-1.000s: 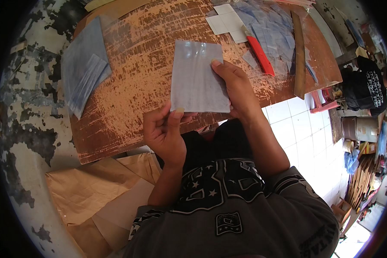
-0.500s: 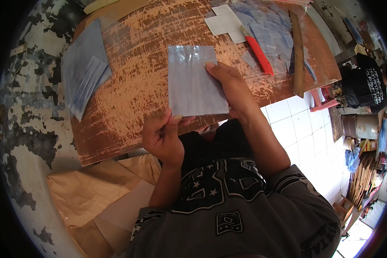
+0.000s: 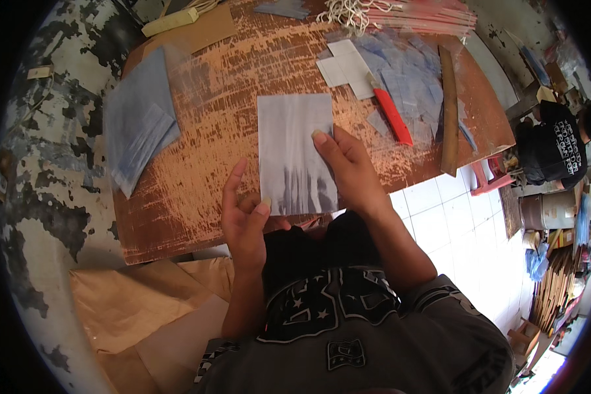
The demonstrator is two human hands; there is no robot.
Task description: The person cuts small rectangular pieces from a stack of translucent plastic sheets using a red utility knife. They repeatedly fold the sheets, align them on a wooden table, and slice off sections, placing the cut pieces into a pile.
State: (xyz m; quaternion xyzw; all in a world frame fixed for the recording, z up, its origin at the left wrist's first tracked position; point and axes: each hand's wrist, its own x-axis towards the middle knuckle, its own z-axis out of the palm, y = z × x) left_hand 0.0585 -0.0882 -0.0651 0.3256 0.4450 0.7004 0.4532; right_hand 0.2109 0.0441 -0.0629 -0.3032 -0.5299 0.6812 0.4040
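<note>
Right grip (image 3: 354,167) closed on the grey plastic sheet (image 3: 294,148): thumb flat on its face by the right edge, the other fingers mostly hidden behind. Left grip (image 3: 246,220) pinches the lower left corner, thumb on top, index finger sticking up free of the edge. Sheet is roughly upright in view, long sides running away from the body, in front of the near edge of the scuffed brown tabletop (image 3: 203,151). Looks raised rather than resting; whether it is one layer or several, cannot tell. Lower half throws dark, streaky reflections.

Left side of tabletop: bluish plastic sheets (image 3: 138,108) in an overlapping pile, smaller pieces on top. Right side: loose clear offcuts (image 3: 407,75), fanned untidily, with a white card (image 3: 347,64) at their left. Red-handled cutter (image 3: 393,118) lies just beside them, out of both hands; wooden strip (image 3: 448,108) along their right. Far edge: red strips with white cords (image 3: 407,18).

Progress, judged from the layout: the held piece has straight, even edges, so its shaping seems done. Setting down is not done; both hands are occupied with it. Offcuts lie unsorted. How many pieces remain, cannot tell.
</note>
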